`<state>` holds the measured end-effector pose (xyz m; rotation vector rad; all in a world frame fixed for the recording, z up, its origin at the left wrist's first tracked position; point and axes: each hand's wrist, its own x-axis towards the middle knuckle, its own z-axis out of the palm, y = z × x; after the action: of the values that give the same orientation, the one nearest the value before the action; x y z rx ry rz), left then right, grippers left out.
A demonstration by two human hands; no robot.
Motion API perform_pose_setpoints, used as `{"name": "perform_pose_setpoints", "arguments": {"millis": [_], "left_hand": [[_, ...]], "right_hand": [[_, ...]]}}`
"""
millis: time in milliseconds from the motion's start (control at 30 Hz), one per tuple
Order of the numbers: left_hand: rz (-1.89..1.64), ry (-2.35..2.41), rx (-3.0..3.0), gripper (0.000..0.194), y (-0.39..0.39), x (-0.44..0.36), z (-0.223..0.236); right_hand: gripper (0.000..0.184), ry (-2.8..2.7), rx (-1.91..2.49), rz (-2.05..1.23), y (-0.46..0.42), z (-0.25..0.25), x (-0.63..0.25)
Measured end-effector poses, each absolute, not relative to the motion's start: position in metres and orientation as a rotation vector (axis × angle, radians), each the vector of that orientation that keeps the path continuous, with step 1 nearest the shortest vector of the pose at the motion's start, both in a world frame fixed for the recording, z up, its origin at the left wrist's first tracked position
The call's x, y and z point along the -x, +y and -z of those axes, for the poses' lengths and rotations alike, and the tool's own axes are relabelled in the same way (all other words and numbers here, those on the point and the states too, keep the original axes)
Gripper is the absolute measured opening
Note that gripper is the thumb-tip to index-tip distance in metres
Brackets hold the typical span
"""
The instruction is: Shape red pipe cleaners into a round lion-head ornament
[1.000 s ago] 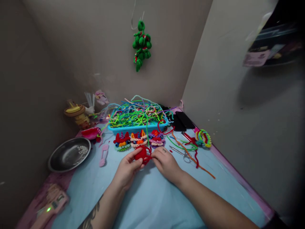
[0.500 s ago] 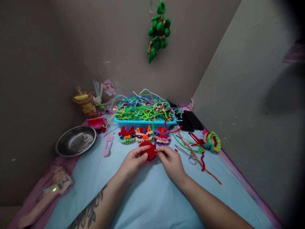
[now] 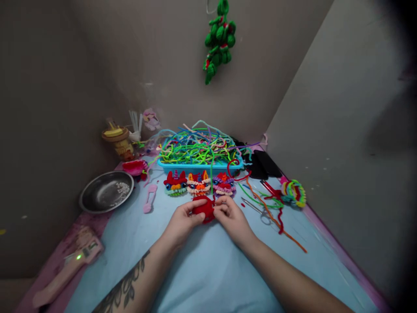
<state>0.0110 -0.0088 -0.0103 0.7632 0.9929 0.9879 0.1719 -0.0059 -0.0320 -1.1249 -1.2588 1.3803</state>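
My left hand (image 3: 184,219) grips a rounded red fuzzy piece (image 3: 202,209), thumb in front and fingers along its top. At the right edge of that piece, my right hand (image 3: 230,217) is closed in a pinch; the small part between its fingertips is mostly hidden. A green fuzzy strand (image 3: 211,174) runs down from the tray to just above the piece. Behind my hands stand three small fuzzy animal heads: one red with a green mouth (image 3: 175,184), one cream and orange (image 3: 198,184), one red and purple (image 3: 223,186).
A blue tray (image 3: 198,167) heaped with colourful strands stands at the back. To the left are a metal bowl (image 3: 94,198) with white beads, a pink clip (image 3: 150,198) and a glue gun (image 3: 76,258). Scissors (image 3: 257,211), loose strands and black phones (image 3: 267,163) lie right.
The right fingers have shifted slightly and curled closer against the red piece's edge. My left hand keeps its hold. The whole view has moved a little.
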Motion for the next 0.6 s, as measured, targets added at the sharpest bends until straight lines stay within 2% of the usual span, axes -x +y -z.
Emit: {"name": "perform_pose_setpoints", "arguments": {"millis": [167, 433, 600], "left_hand": [[-0.977, 1.042, -0.767, 0.057, -0.008, -0.011, 0.013], [-0.965, 0.988, -0.79, 0.054, -0.009, -0.011, 0.018], [-0.966, 1.005, -0.801, 0.054, -0.009, -0.011, 0.017]], "right_hand": [[0.015, -1.38, 1.145, -1.254, -0.006, 0.03, -0.173], [0.024, -1.441, 1.24, -1.15, -0.008, 0.025, -0.173], [0.018, -1.456, 1.236, -1.093, -0.011, 0.021, -0.171]]}}
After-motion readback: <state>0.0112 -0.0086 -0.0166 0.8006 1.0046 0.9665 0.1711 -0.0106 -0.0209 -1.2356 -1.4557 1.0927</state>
